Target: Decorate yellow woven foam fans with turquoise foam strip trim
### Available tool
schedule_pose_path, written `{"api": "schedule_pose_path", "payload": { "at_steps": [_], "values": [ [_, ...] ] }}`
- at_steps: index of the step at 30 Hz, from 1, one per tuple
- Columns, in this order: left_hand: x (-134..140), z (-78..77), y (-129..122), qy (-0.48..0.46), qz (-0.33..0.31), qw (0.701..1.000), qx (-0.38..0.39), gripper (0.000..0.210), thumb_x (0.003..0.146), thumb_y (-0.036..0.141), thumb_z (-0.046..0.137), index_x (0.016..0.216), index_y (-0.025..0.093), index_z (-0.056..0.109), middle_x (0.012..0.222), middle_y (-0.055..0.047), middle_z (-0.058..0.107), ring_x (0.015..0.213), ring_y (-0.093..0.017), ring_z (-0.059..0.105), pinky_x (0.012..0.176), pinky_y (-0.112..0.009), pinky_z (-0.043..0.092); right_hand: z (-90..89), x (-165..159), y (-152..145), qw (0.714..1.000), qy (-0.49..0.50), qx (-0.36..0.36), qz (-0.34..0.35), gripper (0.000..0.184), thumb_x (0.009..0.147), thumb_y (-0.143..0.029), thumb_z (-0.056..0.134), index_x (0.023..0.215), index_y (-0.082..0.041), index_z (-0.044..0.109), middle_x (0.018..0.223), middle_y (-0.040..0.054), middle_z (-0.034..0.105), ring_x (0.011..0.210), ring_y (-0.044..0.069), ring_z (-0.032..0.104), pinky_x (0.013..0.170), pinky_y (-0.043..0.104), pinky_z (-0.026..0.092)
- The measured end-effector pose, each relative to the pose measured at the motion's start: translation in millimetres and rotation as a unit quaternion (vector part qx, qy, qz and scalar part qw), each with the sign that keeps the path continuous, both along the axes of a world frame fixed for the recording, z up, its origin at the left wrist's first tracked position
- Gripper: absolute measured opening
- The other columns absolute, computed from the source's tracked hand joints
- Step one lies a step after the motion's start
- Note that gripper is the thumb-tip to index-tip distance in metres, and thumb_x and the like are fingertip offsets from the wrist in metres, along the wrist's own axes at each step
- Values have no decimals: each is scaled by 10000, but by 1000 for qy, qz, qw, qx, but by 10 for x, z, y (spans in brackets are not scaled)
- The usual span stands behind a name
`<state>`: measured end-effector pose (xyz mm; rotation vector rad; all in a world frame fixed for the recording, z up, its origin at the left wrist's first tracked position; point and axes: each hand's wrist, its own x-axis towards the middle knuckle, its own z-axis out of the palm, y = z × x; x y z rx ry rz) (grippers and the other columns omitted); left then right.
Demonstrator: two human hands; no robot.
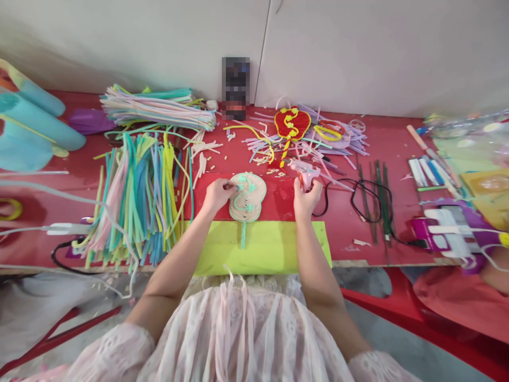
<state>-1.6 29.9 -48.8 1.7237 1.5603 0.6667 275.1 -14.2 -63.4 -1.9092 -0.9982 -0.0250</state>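
In the head view, reaches with the left hand (218, 195) to the left edge of a peach fan (254, 199) trimmed in mint green, fingertips drawn together there; cannot tell whether pinching the rim or a small piece. Grasps a pink-and-white glue gun (305, 171) in the right hand (307, 200), fingers wrapped round its grip, well apart from the left. Shows the fan on the red desk (342, 239) between both hands, much nearer the left. Runs lengthwise toward the body, with the mint handle (243, 234) over a lime-green sheet (274, 254). Aims the nozzle leftward, past the fan's far edge rather than at it. Trails a black cord (326, 196) off to the right, crossing dark stems (385, 207). Includes, beyond the gun, a red-and-yellow fan (283, 126) among scattered cuttings (207, 147). Crowds the left forearm's outer side with a pipe-cleaner bundle (137, 196).
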Motion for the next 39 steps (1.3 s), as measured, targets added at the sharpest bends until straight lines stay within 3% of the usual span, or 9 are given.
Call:
{"api": "schedule_pose_path", "payload": {
  "at_steps": [5,11,19,26,39],
  "values": [
    [-77,6,-3,-38,4,999,-12,192,719,327,615,805,175,694,711,-27,644,648,-150,543,626,-270,396,-19,7,7,1000,-6,10,-5,418,752,-489,598,996,-160,517,938,71,527,802,171,523,759,326,468],
    [-248,34,19,-15,37,999,-13,209,725,330,607,825,171,697,727,-23,650,654,-138,527,627,-259,389,-10,-2,3,1000,-3,18,-3,406,748,-472,610,991,-159,521,926,61,523,790,163,519,746,317,466],
    [-116,69,41,10,27,1000,4,165,738,319,622,806,194,706,709,-20,652,651,-147,538,607,-268,366,7,-7,0,1000,-1,13,-1,396,751,-461,610,985,-155,519,919,60,515,782,162,515,758,324,459],
    [-163,68,32,5,46,999,6,209,778,337,585,850,176,698,793,-43,684,709,-163,576,651,-274,400,6,-3,0,1000,6,13,6,401,752,-470,606,987,-158,516,918,61,515,787,165,517,763,325,455],
    [-156,92,-85,-19,38,999,-12,202,717,351,640,808,179,698,671,-4,610,610,-127,506,588,-253,368,-7,1,0,1000,0,12,0,402,752,-471,603,993,-160,517,911,58,516,785,168,511,766,330,456]
  ]
}}
